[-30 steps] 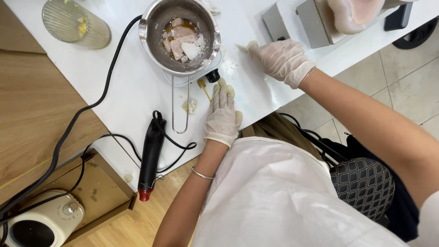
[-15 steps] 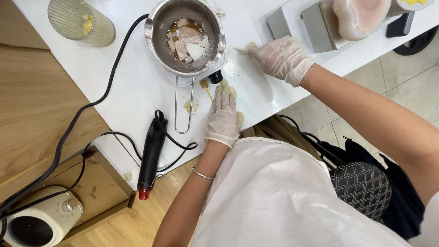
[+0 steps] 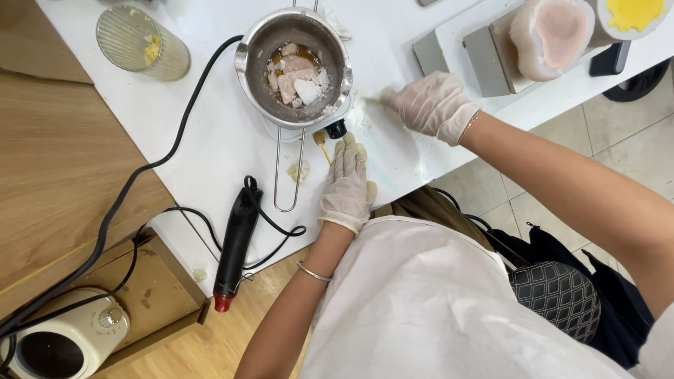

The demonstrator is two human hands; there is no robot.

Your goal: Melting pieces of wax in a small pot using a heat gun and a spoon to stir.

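You're at a small craft bench, looks like a home candle or soap workshop: white worktop [image 3: 210, 133] on wood flooring, a steel melting pot [image 3: 293, 64] of waxy chunks on a little hotplate, a black heat gun [image 3: 235, 242] with its cord trailing. You've got gloves on, wax crumbs around, a ribbed glass [image 3: 144, 43], filled moulds [image 3: 551, 35] at the far edge, and a cream heater [image 3: 67, 340] down on the low shelf.
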